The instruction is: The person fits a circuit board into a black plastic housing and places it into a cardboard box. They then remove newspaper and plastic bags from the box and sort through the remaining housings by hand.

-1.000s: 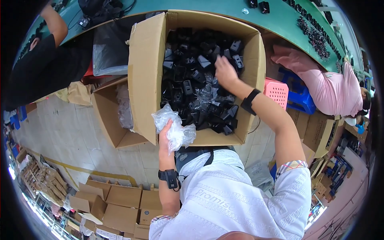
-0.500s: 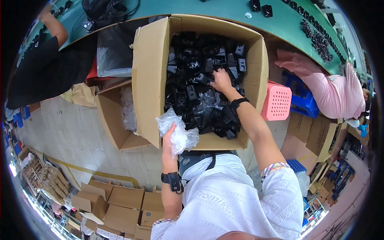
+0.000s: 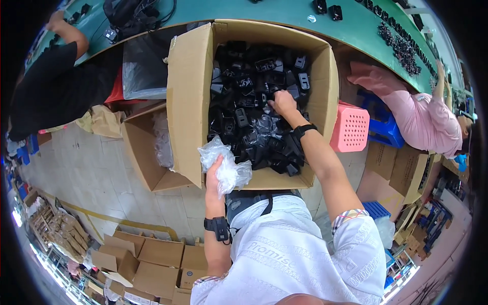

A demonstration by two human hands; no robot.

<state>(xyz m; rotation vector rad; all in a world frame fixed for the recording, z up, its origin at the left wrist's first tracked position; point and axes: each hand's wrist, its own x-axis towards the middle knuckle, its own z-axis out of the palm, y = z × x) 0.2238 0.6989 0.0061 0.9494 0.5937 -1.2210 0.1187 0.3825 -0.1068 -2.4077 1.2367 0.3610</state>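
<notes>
A large open cardboard box (image 3: 325, 91) stands before me, filled with black plastic housings (image 3: 241, 118), some wrapped in clear film. My right hand (image 3: 285, 103) reaches down into the pile, fingers curled closed among the black pieces; what lies between the fingertips is hidden. Near the box's front left corner, my left hand (image 3: 212, 178) is closed around a bunch of crumpled clear plastic bags (image 3: 230, 165). That bunch hangs partly over the box's near edge.
On the left, a smaller open carton (image 3: 140, 147) contains clear plastic. A pink perforated stool (image 3: 351, 127) and a blue stool (image 3: 381, 122) stand at the right. Beyond is a green workbench (image 3: 254, 12) with black parts; a person in black and one in pink work beside it.
My right hand has shifted slightly within the pile, and its fingers look more curled. My left hand keeps its hold on the bags. The person in pink has raised an arm toward the bench.
</notes>
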